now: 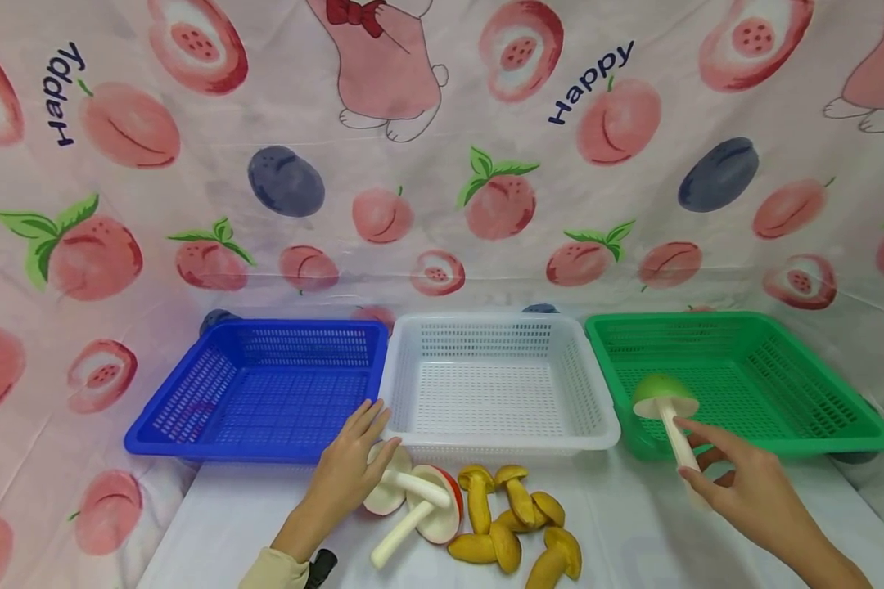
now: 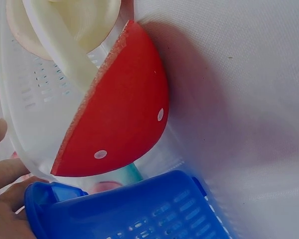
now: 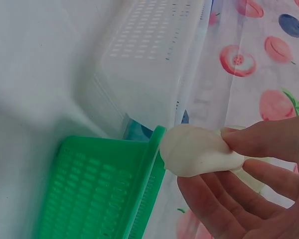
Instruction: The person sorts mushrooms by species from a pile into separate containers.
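In the head view my right hand [image 1: 751, 483] pinches the pale stem of a green-capped toy mushroom [image 1: 663, 395], cap up, over the front rim of the green basket [image 1: 803, 446]. The right wrist view shows the stem's thick end [image 3: 187, 149] between thumb and fingers. My left hand [image 1: 349, 458] hovers with fingers extended and nothing in its grasp, by the blue basket's [image 1: 265, 451] front right corner. Below and beside it lie a red-capped mushroom [image 2: 124, 109] with white spots and another pale-stemmed mushroom [image 1: 385, 501], partly hidden by the hand.
Between the blue and green baskets stands a white basket [image 1: 501, 442]. Several yellow-brown toy mushrooms [image 1: 479, 501] lie in front of it on the white tabletop [image 1: 626, 540]. Behind the baskets hangs a fruit-print cloth [image 1: 427, 180].
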Available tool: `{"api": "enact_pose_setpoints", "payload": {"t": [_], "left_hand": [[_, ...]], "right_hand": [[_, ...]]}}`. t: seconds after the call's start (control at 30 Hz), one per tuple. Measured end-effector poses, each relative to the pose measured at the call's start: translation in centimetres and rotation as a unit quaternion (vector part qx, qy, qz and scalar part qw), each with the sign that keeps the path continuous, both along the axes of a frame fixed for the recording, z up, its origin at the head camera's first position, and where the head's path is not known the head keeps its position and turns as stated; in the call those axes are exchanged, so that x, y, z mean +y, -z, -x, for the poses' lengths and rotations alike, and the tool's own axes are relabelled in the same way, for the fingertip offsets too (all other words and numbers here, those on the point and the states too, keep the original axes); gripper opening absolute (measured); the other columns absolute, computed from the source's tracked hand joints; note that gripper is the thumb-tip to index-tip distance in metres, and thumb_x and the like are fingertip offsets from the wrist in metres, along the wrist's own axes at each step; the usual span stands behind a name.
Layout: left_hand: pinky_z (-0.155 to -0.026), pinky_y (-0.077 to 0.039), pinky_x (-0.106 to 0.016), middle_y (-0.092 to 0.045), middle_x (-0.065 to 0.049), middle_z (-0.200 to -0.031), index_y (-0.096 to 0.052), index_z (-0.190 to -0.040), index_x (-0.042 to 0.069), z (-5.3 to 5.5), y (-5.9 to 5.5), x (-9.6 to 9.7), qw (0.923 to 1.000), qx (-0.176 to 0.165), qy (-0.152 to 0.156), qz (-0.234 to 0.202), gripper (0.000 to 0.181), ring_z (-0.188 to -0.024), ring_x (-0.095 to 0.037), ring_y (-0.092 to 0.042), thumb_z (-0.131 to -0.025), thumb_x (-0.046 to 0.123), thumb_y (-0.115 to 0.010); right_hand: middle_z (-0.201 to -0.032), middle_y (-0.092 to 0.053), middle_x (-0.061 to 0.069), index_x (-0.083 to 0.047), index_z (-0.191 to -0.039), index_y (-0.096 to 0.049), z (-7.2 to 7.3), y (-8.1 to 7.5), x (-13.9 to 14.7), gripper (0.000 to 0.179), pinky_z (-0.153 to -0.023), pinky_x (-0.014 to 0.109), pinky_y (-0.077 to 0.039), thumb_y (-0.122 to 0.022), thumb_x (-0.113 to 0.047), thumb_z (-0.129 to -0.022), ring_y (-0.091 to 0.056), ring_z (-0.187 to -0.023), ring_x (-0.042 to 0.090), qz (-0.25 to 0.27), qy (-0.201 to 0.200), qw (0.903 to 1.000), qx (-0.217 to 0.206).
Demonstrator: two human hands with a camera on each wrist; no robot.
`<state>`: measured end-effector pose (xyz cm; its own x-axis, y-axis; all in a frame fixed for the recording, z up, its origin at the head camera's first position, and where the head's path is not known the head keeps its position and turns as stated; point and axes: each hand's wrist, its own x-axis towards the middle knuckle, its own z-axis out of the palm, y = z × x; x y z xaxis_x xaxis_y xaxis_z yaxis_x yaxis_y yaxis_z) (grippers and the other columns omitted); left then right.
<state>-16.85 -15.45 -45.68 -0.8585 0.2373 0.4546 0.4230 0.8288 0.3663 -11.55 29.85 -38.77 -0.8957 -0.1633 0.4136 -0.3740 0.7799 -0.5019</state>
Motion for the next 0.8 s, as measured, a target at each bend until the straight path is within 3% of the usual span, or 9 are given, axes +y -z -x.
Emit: {"api": "enact_pose_setpoints", "payload": {"t": [0.37, 0.8], "left_hand": [[-0.089, -0.039, -0.047, -0.044, -0.008, -0.131, -0.053, -0.122, 0.005, 0.0, -0.1, 0.1, 0.9996, 0.027, 0.004, 0.000, 0.047, -0.124, -0.025, -0.034, -0.085, 0.035, -0.054], [-0.090, -0.038, -0.048, -0.044, -0.008, -0.131, -0.052, -0.122, 0.005, 0.1, 0.0, 0.0, 0.9996, 0.027, 0.006, 0.004, 0.048, -0.124, -0.026, -0.033, -0.086, 0.036, -0.053]], "right_hand": [[-0.088, -0.058, 0.005, -0.007, -0.119, -0.053, 1.9, -0.7, 0.6, 0.057, -0.045, 0.020, -0.046, -0.074, -0.003, -0.066, -0.052, -0.064, -0.002, -0.026, -0.001, 0.9996, -0.005], [-0.085, -0.060, 0.009, -0.002, -0.116, -0.055, 4.5, -1.1, 0.9, 0.056, -0.040, 0.021, -0.039, -0.075, -0.001, -0.063, -0.054, -0.059, -0.001, -0.055, -0.004, 0.9984, 0.012]]}}
